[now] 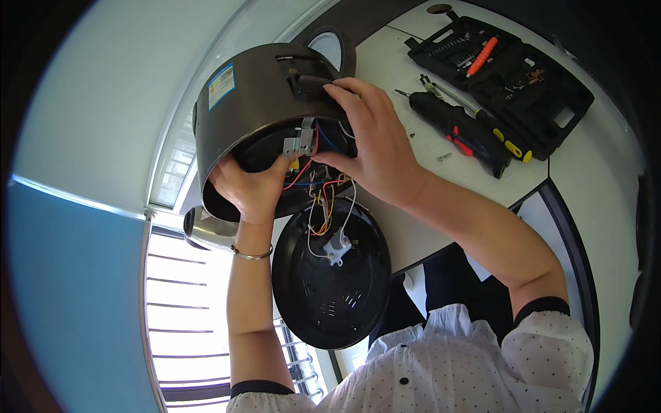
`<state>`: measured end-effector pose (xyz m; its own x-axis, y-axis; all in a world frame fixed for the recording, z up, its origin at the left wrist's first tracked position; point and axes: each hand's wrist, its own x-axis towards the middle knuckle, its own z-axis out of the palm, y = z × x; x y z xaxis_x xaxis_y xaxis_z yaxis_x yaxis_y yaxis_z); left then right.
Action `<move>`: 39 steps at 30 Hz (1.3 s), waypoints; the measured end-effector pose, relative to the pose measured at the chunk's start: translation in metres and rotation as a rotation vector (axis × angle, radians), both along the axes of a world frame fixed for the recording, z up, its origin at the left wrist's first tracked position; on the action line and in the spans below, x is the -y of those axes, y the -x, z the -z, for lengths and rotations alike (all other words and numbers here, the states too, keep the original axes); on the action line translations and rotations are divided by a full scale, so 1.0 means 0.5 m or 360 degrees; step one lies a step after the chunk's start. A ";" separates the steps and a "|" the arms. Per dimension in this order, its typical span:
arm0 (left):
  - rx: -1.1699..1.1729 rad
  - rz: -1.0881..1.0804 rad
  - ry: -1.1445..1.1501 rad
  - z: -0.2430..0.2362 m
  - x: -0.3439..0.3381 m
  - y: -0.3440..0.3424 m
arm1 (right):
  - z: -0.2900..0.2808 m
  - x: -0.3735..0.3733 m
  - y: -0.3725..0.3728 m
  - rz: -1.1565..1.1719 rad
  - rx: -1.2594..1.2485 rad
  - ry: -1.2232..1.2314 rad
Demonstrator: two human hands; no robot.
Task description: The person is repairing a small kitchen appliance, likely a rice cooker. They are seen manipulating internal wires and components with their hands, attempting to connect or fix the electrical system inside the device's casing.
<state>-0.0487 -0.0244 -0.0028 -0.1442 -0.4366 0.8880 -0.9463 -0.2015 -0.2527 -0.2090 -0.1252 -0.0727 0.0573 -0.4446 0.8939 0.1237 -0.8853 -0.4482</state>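
Observation:
A dark brown rice cooker housing lies on its side, its open bottom turned toward me. My left hand reaches inside with curled fingers, partly hidden; its thumb lies against a small metal bracket. My right hand grips the housing's right side, fingertips on the black outer fitting and thumb at the opening near the bracket. Red, blue, yellow and white wires run from inside to the round black base cover, which hangs below. A white plastic part sits on that cover.
On the white table at right lie a black power screwdriver, a yellow-and-black screwdriver and small screws. Behind them is an open black tool case with an orange-handled tool. A shiny metal kettle stands left.

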 end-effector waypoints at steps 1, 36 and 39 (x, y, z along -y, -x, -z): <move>-0.0016 -0.0005 -0.0004 0.001 0.000 0.000 | 0.001 0.001 -0.001 0.0013 -0.0003 -0.0006; 0.0177 -0.0042 -0.0076 -0.007 -0.012 -0.008 | -0.024 -0.004 -0.022 0.0085 0.0020 0.0193; 0.0156 0.0005 -0.0131 -0.011 -0.012 -0.003 | -0.022 -0.004 -0.024 0.0104 0.0030 0.0185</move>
